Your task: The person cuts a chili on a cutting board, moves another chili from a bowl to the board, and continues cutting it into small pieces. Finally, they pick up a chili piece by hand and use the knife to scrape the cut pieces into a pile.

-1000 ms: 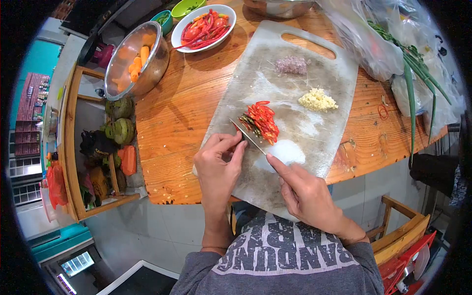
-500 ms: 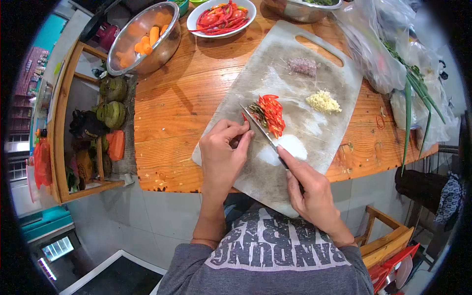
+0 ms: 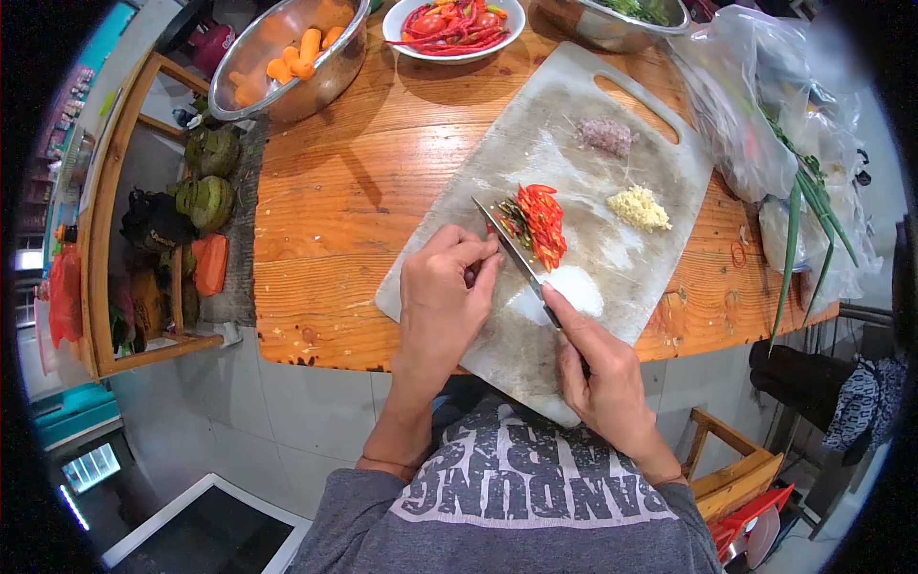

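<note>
My left hand is closed, its fingertips pinching a red chili mostly hidden by the fingers. In my right hand is the handle of a knife, its blade slanting up-left beside the left fingertips. Just right of the blade lie a heap of sliced red chili and some dark green slices. All of this is on a worn grey cutting board. Farther up the board are finely chopped pale garlic and a small pile of chopped purple shallot.
The board lies tilted on a wooden table. Around it stand a metal bowl of carrots, a white bowl of red chilies and tomatoes, and another metal bowl with greens. Plastic bags and green onions crowd the right side.
The whole view has shifted slightly. The knife stays beside the chili and the left fingertips, and both hands keep their grips.
</note>
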Demonstrator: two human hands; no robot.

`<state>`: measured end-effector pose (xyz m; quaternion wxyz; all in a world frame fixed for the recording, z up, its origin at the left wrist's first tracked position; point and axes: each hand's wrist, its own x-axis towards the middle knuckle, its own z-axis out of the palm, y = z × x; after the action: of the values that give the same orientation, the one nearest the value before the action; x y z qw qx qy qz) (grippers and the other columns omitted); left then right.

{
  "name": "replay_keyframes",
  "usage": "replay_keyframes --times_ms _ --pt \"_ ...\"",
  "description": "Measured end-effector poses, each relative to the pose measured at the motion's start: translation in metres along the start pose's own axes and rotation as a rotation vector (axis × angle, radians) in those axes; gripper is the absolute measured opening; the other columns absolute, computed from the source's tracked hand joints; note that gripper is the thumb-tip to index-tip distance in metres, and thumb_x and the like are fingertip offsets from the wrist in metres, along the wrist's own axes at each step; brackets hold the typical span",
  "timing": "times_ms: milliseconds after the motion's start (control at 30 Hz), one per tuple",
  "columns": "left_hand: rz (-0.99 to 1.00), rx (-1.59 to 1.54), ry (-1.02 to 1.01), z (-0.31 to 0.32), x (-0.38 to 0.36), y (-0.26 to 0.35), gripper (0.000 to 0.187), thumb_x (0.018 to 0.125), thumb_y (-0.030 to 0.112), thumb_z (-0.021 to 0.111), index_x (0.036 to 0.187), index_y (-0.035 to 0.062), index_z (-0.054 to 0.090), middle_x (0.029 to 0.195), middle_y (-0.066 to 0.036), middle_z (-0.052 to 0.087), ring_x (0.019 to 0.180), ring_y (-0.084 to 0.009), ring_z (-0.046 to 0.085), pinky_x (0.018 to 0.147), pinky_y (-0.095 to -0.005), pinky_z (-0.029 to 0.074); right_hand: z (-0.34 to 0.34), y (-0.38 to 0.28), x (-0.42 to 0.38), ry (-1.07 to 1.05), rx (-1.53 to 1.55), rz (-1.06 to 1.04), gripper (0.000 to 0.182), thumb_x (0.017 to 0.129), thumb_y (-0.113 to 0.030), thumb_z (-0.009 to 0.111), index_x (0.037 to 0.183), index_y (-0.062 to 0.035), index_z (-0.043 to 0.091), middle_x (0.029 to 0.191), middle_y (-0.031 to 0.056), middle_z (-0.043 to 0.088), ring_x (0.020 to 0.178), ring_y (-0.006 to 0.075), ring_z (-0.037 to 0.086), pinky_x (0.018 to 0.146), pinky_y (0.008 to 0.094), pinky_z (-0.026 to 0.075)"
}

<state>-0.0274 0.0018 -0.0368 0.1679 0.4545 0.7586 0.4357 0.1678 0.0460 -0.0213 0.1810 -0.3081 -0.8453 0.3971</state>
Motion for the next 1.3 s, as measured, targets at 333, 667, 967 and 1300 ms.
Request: replay_keyframes --times_ms 333,667,967,1300 --pt "0.031 -0.002 -0.005 0.001 0.000 -0.003 0.013 0.081 -0.002 0.074 0.094 -0.0042 0.074 0.085 -0.012 0.069 0.067 -0.0177 0.066 0.059 -0.0286 0.051 0.006 -0.010 0.007 -0.037 -0.126 0.035 0.069 0.086 0.005 0.060 0.150 -0.0166 0.045 0.074 0.0127 0.052 0.061 0.0319 0.059 0.059 0.0444 0.051" --pt "-0.018 -0.029 0.050 0.002 -0.001 0.001 0.013 0.080 0.000 0.075 0.093 -0.0023 0.075 0.086 -0.013 0.070 0.069 -0.0197 0.068 0.063 -0.0290 0.052 0.009 -0.013 0.021 -0.043 -0.155 0.064 0.064 0.085 0.010 0.058 0.145 -0.0105 0.052 0.075 0.0174 0.057 0.063 0.0331 0.060 0.062 0.0411 0.048" --pt "-0.105 -0.046 0.036 0.002 0.000 0.003 0.017 0.080 0.003 0.078 0.097 -0.0010 0.076 0.086 -0.011 0.071 0.068 -0.0150 0.066 0.062 -0.0272 0.051 -0.011 -0.005 -0.015 -0.045 -0.098 0.081 0.068 0.085 0.006 0.059 0.147 -0.0168 0.049 0.076 0.0140 0.056 0.065 0.0321 0.062 0.061 0.0434 0.051" --pt "-0.063 0.040 0.014 0.000 -0.002 0.013 0.017 0.082 0.002 0.074 0.098 -0.0021 0.075 0.085 -0.012 0.070 0.068 -0.0166 0.066 0.063 -0.0280 0.050 -0.011 0.002 -0.006 0.024 -0.011 0.012 0.066 0.085 0.005 0.059 0.147 -0.0161 0.049 0.080 0.0144 0.059 0.065 0.0319 0.062 0.061 0.0429 0.051"
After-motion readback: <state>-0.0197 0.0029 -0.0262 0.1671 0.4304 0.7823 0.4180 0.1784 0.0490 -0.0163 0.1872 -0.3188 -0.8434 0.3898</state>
